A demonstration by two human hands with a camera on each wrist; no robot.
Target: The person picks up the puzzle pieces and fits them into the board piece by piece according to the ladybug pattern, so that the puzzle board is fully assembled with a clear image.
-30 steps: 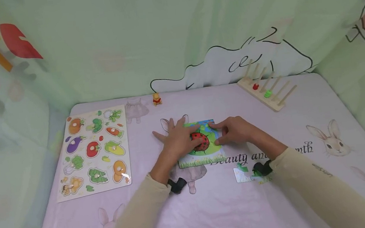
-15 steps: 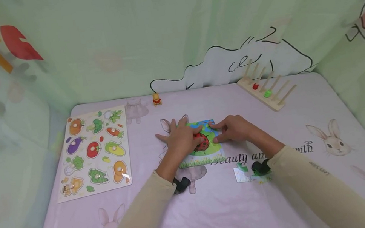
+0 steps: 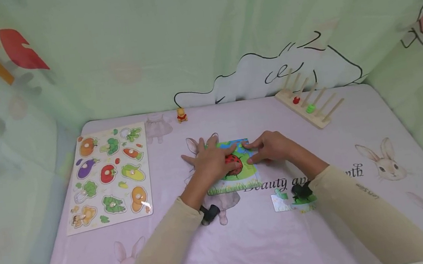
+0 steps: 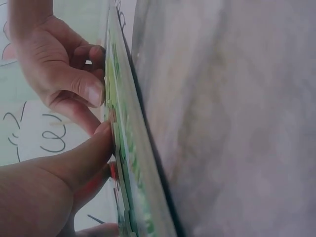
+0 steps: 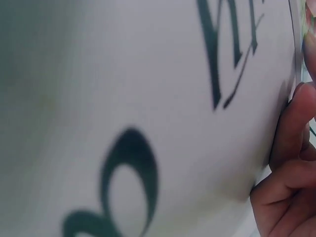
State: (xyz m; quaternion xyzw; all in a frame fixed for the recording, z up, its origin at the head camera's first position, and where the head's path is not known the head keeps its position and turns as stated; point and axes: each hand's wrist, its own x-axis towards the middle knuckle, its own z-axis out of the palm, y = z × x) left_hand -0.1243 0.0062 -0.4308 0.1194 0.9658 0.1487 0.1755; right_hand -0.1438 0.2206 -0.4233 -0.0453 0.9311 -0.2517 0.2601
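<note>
Head view: left hand (image 3: 210,162), fingers spread, presses the ladybug puzzle (image 3: 237,184); right hand (image 3: 272,146) touches its right edge, grip unclear. Likely step: assembly; next, press joints flush.

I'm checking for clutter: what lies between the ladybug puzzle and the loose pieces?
In the head view, only tablecloth with printed lettering separates the puzzle and loose pieces.

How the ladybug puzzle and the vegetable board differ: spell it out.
Size: the vegetable board is clearly larger than the ladybug puzzle.
Picture: the ladybug puzzle shows one big red bug on green; the vegetable board shows many separate vegetables on white.
Contact: the left hand and right hand touch the ladybug puzzle; neither touches the vegetable board.
Shared: both lie flat on the table, picture side up.
</note>
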